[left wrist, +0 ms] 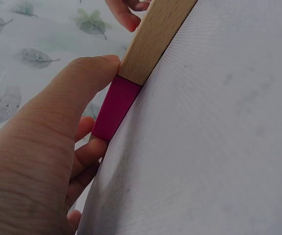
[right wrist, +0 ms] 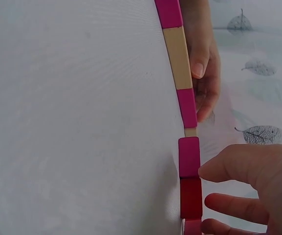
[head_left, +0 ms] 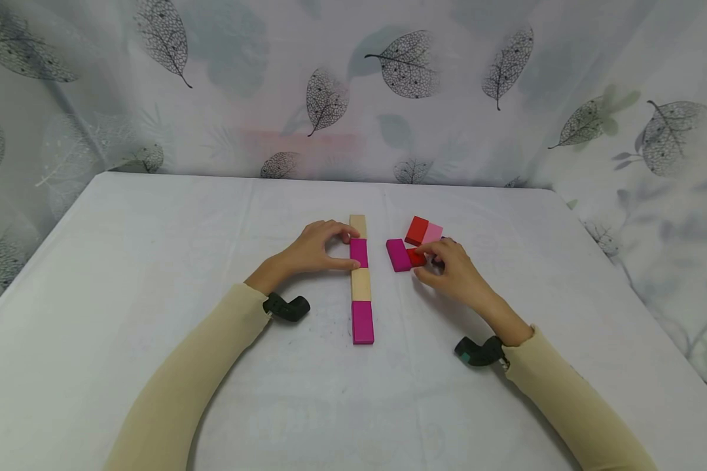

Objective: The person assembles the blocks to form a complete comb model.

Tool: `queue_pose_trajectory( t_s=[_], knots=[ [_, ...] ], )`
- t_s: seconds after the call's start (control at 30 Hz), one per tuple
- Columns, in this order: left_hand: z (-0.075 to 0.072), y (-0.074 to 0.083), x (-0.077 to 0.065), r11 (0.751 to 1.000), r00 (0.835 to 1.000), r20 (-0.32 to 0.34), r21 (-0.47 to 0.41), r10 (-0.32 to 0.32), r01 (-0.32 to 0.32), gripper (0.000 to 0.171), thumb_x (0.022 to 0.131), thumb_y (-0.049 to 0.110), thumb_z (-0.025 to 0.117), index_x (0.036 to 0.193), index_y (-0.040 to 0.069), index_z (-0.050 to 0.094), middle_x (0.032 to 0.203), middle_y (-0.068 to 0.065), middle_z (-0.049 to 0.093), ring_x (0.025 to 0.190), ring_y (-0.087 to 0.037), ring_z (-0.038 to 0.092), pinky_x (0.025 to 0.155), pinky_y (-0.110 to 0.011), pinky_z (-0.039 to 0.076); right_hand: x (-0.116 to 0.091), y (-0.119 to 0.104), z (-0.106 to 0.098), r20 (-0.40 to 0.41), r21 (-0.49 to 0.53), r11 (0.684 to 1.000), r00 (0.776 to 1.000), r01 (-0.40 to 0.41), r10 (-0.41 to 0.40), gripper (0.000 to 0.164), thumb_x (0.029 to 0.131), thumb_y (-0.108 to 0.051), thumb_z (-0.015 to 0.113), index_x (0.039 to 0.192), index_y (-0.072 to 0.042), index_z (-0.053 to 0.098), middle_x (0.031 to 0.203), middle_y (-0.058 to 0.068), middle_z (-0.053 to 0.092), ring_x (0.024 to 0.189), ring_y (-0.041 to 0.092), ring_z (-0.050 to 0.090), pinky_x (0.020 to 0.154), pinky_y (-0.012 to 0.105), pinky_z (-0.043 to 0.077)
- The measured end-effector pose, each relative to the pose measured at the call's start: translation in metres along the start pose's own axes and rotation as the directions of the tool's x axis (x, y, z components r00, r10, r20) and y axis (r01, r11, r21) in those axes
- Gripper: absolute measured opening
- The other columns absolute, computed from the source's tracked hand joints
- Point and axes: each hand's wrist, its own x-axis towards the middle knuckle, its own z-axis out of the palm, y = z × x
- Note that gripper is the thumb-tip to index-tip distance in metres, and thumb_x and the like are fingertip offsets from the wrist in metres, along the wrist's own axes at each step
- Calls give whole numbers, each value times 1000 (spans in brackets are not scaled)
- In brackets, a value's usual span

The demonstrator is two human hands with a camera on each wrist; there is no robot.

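A straight row of wooden blocks alternates natural wood and magenta on the white table. My left hand (head_left: 315, 248) holds the second magenta block from the near end (head_left: 359, 252), thumb at its near end and fingers at its far end. The thumb tip lies by the seam with the plain wood block (left wrist: 155, 44) in the left wrist view. My right hand (head_left: 450, 271) reaches over a small cluster, fingers spread beside a red block (right wrist: 191, 198) and thumb tip at the edge of a loose magenta block (right wrist: 189, 156).
Another red block (head_left: 417, 230) and a pink block (head_left: 433, 233) lie behind the right fingers. The row's nearest magenta block (head_left: 362, 322) points toward me. A leaf-patterned curtain (head_left: 330, 98) hangs behind the table's far edge. Dark wrist cameras (head_left: 287, 307) sit at both cuffs.
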Motion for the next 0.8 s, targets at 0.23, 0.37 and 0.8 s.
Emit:
queue_pose_trajectory(
  t_s=[0.23, 0.37, 0.8],
  knots=[
    [-1, 0, 0, 1000, 1000, 4, 1, -2, 2, 56, 80, 36, 79, 128, 15, 59, 110, -2, 58, 107, -18, 49, 110, -46, 23, 0, 1, -1, 21, -14, 1000, 1000, -2, 2, 40, 88, -9, 66, 125, 4, 58, 124, 22, 53, 113, 37, 43, 93, 53, 37],
    [-1, 1, -1, 1000, 1000, 5, -1, 1, -1, 57, 80, 35, 79, 129, 15, 59, 110, -2, 58, 107, -18, 49, 110, -47, 22, 1, 1, 0, 26, -15, 1000, 1000, -1, 2, 40, 88, -9, 66, 126, 4, 58, 126, 23, 54, 117, 38, 41, 94, 54, 35],
    [-1, 0, -1, 1000, 1000, 2, -12, 7, -7, 57, 80, 35, 79, 129, 14, 59, 110, -3, 58, 107, -19, 49, 109, -46, 24, 1, 4, 1, 18, -38, 999, 1000, 18, -17, 35, 84, -5, 70, 117, 4, 61, 105, 18, 59, 94, 30, 52, 81, 42, 43]
  ],
)
